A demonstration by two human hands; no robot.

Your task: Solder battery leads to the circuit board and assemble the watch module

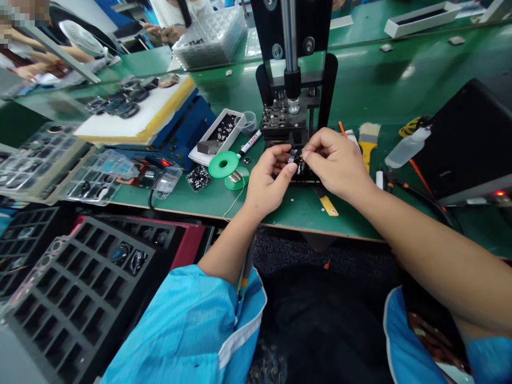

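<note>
In front of the black metal press (286, 114), both hands meet over its base. My left hand (270, 181) is closed, with thumb and fingers on a small dark metallic part (293, 156). From the right, my right hand (334, 160) pinches at that part's edge with thumb and forefinger; whatever lies between those fingertips is too small to name. A green spool (223, 165) of thin wire stands just left of my left hand, its loose end trailing to the bench edge. A yellow-handled blade (328, 205) lies below my right hand.
Left on the green bench (192, 205) are a paint marker (250, 143), a box of small parts (224, 130) and a blue box (176, 128). Right are a brush (368, 141), a bottle (408, 148) and a black box (472, 138). A foam tray (84, 282) sits lower left. People work beyond.
</note>
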